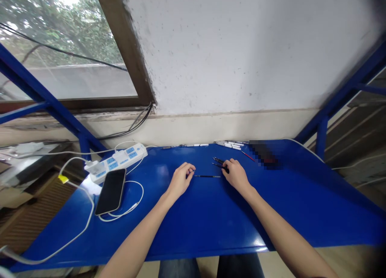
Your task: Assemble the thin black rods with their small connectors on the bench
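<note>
My left hand [181,178] rests on the blue table [211,213] with its fingers curled, pinching the left end of a thin black rod [208,176] that lies flat between my hands. My right hand [236,174] is closed over a small bundle of thin black tools [217,162] whose tips stick out to the left of its fingers. The right end of the rod lies just short of this hand.
A black phone [111,191] lies at the left on a white cable, next to a white power strip [119,159]. Small white parts [232,144] and a red stick [247,156] lie along the table's far edge. Blue frame posts stand at both sides.
</note>
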`<state>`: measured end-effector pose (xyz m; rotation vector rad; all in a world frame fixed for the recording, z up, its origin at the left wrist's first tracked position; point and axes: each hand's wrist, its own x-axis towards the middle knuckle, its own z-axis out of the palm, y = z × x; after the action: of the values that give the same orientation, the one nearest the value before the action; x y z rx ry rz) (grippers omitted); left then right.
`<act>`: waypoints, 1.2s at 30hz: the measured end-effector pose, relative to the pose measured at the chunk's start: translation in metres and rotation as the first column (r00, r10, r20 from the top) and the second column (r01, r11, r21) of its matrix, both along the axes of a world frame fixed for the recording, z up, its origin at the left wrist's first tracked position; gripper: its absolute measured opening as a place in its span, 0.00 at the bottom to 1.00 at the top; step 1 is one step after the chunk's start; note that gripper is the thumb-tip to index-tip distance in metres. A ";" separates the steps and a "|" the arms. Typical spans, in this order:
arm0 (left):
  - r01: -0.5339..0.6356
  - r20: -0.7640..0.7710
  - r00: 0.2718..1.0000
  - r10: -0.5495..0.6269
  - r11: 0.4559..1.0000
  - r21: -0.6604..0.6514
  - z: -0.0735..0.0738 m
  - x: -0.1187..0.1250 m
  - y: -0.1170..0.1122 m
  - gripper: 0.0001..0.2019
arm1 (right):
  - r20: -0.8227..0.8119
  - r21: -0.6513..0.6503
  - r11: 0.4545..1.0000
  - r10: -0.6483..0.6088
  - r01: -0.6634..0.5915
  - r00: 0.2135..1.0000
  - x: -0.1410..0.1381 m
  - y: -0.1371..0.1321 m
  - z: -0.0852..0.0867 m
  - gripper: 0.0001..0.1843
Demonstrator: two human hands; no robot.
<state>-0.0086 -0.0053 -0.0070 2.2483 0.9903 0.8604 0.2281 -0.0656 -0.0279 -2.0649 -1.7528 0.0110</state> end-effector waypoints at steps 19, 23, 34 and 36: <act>-0.030 0.234 0.967 0.100 0.958 -0.284 0.000 0.000 0.004 0.11 | -0.844 0.132 0.977 0.200 -0.169 0.498 -0.013 0.002 0.019 0.12; -0.004 0.320 0.938 0.135 0.926 -0.378 -0.001 0.000 0.007 0.10 | -0.961 0.101 0.987 0.130 -0.127 0.245 -0.015 0.002 0.021 0.15; 0.063 0.505 0.817 0.278 0.828 -0.557 0.008 0.002 0.005 0.12 | -0.976 0.175 0.979 0.158 -0.108 -0.152 -0.014 0.002 0.025 0.15; 0.059 0.499 0.820 0.282 0.825 -0.563 0.010 0.003 0.004 0.14 | -0.973 0.196 0.972 0.175 -0.132 -0.151 -0.015 0.001 0.025 0.15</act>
<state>-0.0058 -0.0015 0.0027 1.3219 0.9350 1.0424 0.2132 -0.0642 -0.0030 -0.9282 -0.7769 1.3238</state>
